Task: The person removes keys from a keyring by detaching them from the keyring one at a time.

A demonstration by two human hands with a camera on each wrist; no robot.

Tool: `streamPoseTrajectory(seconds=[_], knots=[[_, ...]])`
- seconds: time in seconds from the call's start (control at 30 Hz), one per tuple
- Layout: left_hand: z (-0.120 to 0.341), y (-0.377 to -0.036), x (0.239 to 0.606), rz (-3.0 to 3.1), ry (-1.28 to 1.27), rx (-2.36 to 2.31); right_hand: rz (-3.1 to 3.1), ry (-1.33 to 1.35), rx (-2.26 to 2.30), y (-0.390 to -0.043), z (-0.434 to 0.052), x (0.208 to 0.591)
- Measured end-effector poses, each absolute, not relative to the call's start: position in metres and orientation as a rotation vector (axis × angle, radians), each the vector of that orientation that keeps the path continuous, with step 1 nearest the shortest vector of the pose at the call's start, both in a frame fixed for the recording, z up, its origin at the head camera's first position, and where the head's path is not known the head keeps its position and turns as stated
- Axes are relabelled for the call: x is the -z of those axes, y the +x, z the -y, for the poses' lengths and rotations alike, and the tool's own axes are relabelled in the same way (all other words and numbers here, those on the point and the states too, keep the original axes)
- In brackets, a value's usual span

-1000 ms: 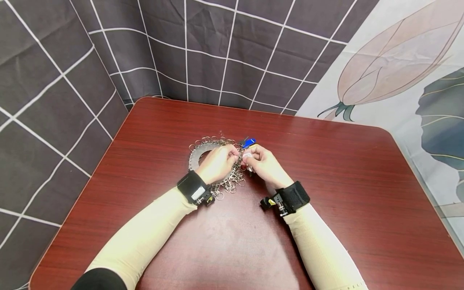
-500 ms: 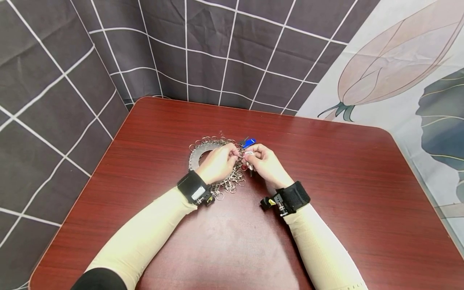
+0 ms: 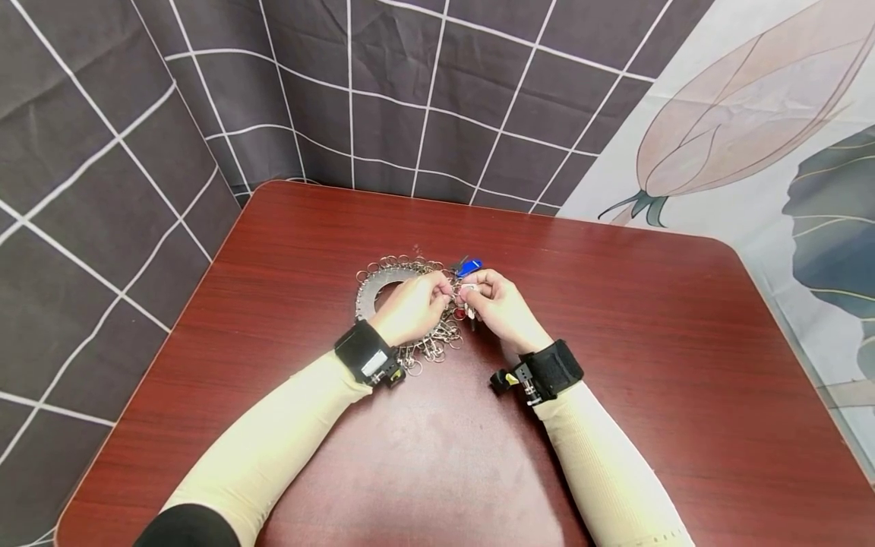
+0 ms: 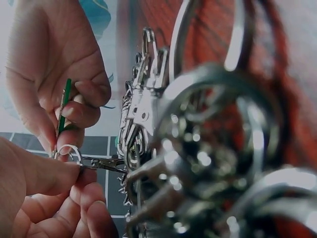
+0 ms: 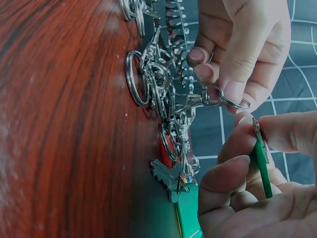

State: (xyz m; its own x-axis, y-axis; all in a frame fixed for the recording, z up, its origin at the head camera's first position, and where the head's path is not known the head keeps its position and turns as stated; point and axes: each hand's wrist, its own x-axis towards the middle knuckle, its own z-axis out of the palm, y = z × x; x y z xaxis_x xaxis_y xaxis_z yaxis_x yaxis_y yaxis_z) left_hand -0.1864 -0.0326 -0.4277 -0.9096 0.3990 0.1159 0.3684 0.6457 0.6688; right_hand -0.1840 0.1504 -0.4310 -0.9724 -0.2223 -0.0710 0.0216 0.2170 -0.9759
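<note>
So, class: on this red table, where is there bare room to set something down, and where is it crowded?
Bare wood lies right of the right hand out to the table edge, left of the key ring disc, and behind it toward the curtain. It is crowded where the left hand meets the clips.

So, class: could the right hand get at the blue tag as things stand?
Probably yes: the blue tag lies just beyond the right hand with nothing between, though its fingers are pinching a green tag.

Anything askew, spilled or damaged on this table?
Nothing stands out. The silver metal ring disc hung with clasps and key rings lies flat on the red-brown wooden table. The left hand pinches a clasp's split ring; the right hand pinches a green tag.
</note>
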Motion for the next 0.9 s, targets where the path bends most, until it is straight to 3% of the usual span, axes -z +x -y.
streamPoseTrajectory(seconds=[0.9], knots=[[0.035, -0.187, 0.429, -2.81, 0.65, -1.094, -2.553, -0.017, 1.762, -0.198, -0.184, 0.429]])
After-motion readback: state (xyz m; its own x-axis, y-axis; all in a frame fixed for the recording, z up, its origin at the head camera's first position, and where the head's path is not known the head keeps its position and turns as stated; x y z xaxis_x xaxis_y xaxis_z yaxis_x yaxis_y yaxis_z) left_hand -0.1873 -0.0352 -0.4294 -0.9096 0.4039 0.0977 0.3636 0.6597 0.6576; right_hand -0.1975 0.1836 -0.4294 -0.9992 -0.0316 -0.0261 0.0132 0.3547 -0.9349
